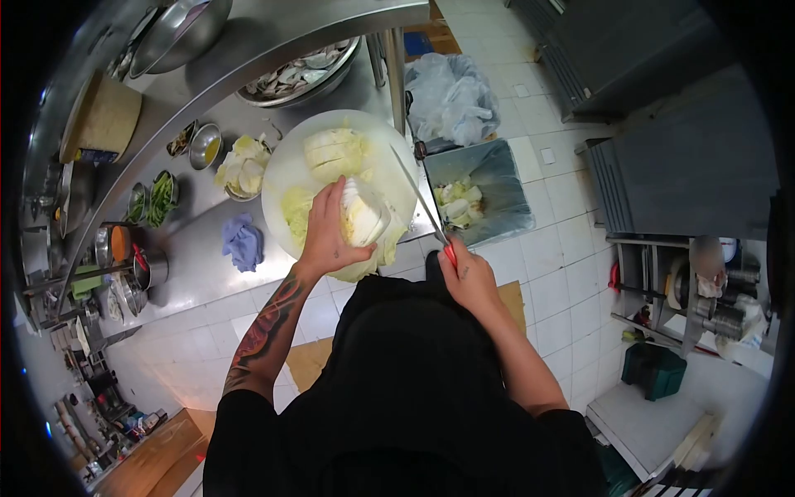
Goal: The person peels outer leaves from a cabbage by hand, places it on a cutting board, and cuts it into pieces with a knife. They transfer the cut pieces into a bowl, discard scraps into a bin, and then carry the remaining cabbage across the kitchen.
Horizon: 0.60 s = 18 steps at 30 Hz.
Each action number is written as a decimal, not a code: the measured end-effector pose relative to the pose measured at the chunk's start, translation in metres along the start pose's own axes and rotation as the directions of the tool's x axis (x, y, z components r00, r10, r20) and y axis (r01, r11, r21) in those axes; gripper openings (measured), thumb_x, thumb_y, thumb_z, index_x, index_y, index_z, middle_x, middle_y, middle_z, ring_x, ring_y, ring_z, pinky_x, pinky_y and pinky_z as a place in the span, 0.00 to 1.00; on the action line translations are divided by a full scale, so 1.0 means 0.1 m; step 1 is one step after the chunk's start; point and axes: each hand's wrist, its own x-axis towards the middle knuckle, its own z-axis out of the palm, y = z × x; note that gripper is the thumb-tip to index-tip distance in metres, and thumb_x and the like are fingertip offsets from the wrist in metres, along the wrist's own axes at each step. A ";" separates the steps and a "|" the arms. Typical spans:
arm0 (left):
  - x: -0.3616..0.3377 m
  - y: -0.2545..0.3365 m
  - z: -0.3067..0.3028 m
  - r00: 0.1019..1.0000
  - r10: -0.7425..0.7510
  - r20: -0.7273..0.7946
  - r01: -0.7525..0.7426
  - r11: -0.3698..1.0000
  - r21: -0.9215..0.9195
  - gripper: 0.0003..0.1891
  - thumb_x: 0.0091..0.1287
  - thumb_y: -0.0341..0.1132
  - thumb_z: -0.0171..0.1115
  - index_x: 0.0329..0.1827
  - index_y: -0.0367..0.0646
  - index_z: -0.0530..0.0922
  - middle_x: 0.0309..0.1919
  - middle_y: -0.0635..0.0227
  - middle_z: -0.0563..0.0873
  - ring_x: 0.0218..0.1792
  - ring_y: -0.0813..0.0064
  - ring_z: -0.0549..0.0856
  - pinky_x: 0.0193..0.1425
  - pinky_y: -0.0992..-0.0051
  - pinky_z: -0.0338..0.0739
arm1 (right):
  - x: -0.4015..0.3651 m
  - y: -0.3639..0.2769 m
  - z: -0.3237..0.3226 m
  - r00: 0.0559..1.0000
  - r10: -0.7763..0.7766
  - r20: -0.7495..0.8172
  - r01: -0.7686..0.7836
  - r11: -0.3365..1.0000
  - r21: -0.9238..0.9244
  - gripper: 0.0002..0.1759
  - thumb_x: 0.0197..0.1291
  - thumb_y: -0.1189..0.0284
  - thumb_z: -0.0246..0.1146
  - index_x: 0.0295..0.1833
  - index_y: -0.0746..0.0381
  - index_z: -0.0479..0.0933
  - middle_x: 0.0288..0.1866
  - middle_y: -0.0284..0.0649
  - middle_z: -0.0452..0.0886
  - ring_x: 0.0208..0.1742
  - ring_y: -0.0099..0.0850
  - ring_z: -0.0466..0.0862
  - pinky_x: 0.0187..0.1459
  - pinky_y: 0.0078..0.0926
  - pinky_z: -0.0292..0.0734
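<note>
My left hand (329, 236) is wrapped round a cut piece of pale cabbage (364, 213) at the near side of a round white cutting board (281, 170). Behind it on the board lies another cabbage piece (333, 152) with several slices showing. Loose yellow-green leaves (296, 209) lie beside my left hand. My right hand (465, 272) is closed on the red handle of a long knife (425, 201). The blade points forward and left along the board's right edge, apart from the cabbage in my left hand.
Right of the board stands a grey bin (494, 195) with cabbage scraps. A bowl of fish (306, 79) is behind the board. Leftwards are a bowl of cabbage leaves (245, 166), a blue cloth (242, 242) and a small bowl of yellow liquid (205, 147). A steel shelf (273, 43) overhangs the counter.
</note>
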 end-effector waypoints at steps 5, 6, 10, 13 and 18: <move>0.15 0.20 0.02 0.989 -0.010 0.148 -0.030 0.964 0.262 0.71 0.46 0.59 0.86 0.91 0.38 0.55 0.78 0.40 0.69 0.80 0.39 0.68 0.80 0.43 0.65 | 0.61 -0.10 0.28 0.970 -0.193 -0.145 0.168 0.972 -0.166 0.32 0.78 0.64 0.66 0.82 0.61 0.71 0.47 0.58 0.85 0.39 0.60 0.89 0.39 0.57 0.85; 0.15 0.21 0.03 0.990 -0.013 0.139 -0.025 0.964 0.264 0.71 0.46 0.59 0.86 0.91 0.38 0.55 0.78 0.40 0.69 0.80 0.39 0.68 0.80 0.43 0.65 | 0.74 -0.13 0.33 0.973 -0.200 -0.112 0.170 0.958 -0.230 0.34 0.77 0.65 0.66 0.83 0.61 0.70 0.50 0.56 0.82 0.39 0.58 0.89 0.38 0.55 0.86; 0.15 0.21 -0.02 0.982 -0.058 0.178 -0.003 0.945 0.326 0.73 0.47 0.63 0.85 0.92 0.37 0.54 0.78 0.40 0.70 0.79 0.39 0.69 0.77 0.40 0.67 | 1.04 -0.19 0.49 0.978 -0.199 -0.065 0.178 0.953 -0.243 0.34 0.76 0.67 0.67 0.84 0.60 0.70 0.54 0.54 0.78 0.42 0.56 0.88 0.40 0.52 0.86; 0.20 0.30 -0.04 0.967 -0.105 0.230 0.017 0.935 0.355 0.73 0.48 0.64 0.85 0.92 0.37 0.53 0.78 0.39 0.70 0.78 0.38 0.70 0.77 0.41 0.68 | 1.04 -0.26 0.47 0.955 -0.283 -0.087 0.252 0.932 -0.258 0.34 0.75 0.69 0.68 0.83 0.59 0.72 0.59 0.56 0.77 0.45 0.55 0.87 0.43 0.50 0.87; 0.32 -0.05 -0.16 0.951 -0.103 0.292 0.068 0.990 0.126 0.70 0.52 0.59 0.85 0.92 0.36 0.53 0.80 0.38 0.68 0.81 0.39 0.68 0.83 0.49 0.66 | 0.68 -0.47 0.25 0.863 -0.421 -0.279 0.421 0.905 -0.065 0.27 0.73 0.69 0.70 0.74 0.61 0.79 0.50 0.57 0.84 0.46 0.56 0.89 0.46 0.50 0.87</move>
